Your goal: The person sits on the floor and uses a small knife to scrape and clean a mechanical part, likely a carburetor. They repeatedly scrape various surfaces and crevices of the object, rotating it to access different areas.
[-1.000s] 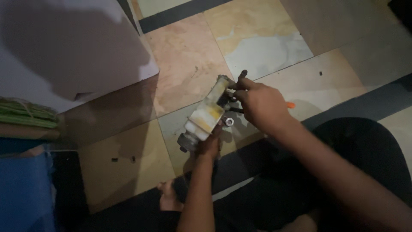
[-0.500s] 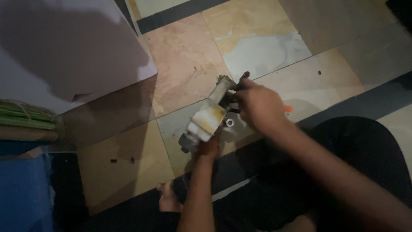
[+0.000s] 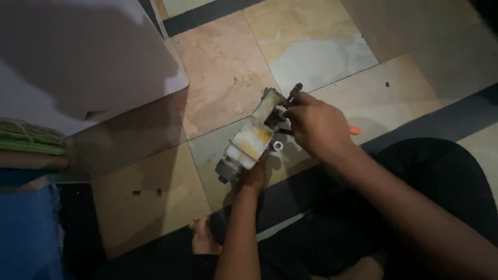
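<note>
Here the left hand (image 3: pixel 254 173) grips the lower end of a pale, yellow-stained cylinder part (image 3: pixel 252 137) from beneath, above the tiled floor (image 3: pixel 311 46). Its long axis slants from lower left up to upper right. The right hand (image 3: pixel 316 127) closes around its upper end.

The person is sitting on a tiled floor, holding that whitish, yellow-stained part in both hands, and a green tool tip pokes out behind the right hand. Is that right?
Not quite: in the head view the tip behind the right hand is orange, not green. The rest holds: the person sits on the tiled floor, left hand under the whitish, yellow-stained part.
</note>
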